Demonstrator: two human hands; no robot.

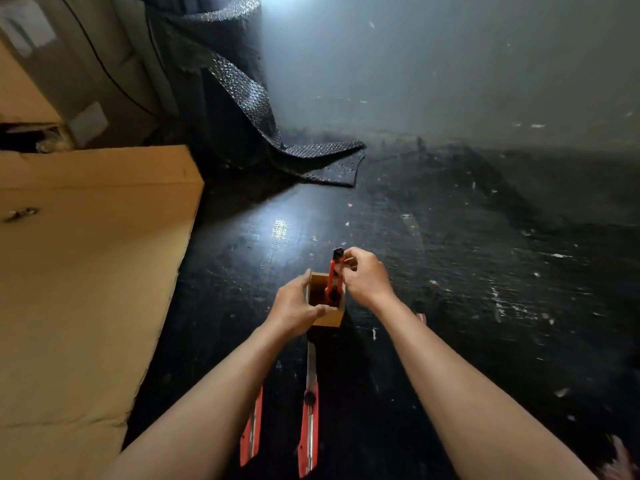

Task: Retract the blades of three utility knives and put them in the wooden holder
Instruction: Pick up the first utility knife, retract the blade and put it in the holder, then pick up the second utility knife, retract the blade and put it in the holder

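Already upright in the small open-topped wooden holder (327,308), the first red-and-black utility knife (335,276) stands with its long axis near vertical, black end cap up, lower end down inside the box, leaning toward the holder's right wall. I see my right hand (365,277) just right of the holder, its fingertips (343,263) pinched on the knife's upper shaft, so it sits directly beneath those fingers and only needs letting go, I judge. My left hand (294,308) is wrapped around the holder's left and near sides, steadying it on the dark scuffed floor (467,289). Nearer to me than the holder lie two more red knives: one (310,415) straight below it, its long axis pointing at the holder and a silver blade still out, and another (252,426) to the left of that, half hidden under my left forearm. Both lie closer to the left hand. A tan cardboard sheet (86,271) spreads far left of the holder.
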